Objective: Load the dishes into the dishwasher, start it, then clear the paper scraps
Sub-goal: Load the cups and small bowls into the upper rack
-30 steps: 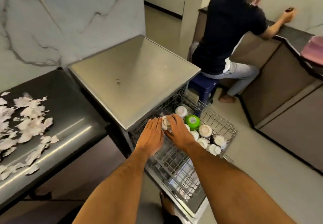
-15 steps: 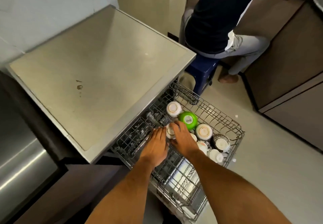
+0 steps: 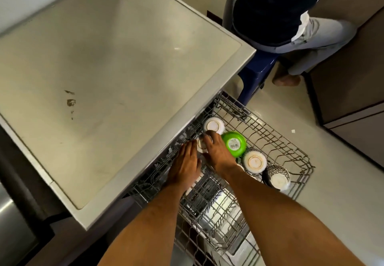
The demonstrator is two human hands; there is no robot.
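Observation:
The pulled-out wire rack of the dishwasher holds several upturned bowls. Both hands meet at a small white bowl near the rack's back left. My right hand curls its fingers over this bowl. My left hand lies beside it with straight fingers touching its left side. A green bowl with a label sits just right of my right hand. Around it stand a white bowl behind, another white bowl to the right, and a patterned bowl.
The dishwasher's flat steel top overhangs the rack's left part. A person sits on a blue stool just beyond the rack. Brown cabinets line the right side. A small paper scrap lies on the pale floor.
The view has tilted down and closer, so the counter with paper scraps has left the frame. Both hands stay at the small white bowl, a little deeper toward the dishwasher.

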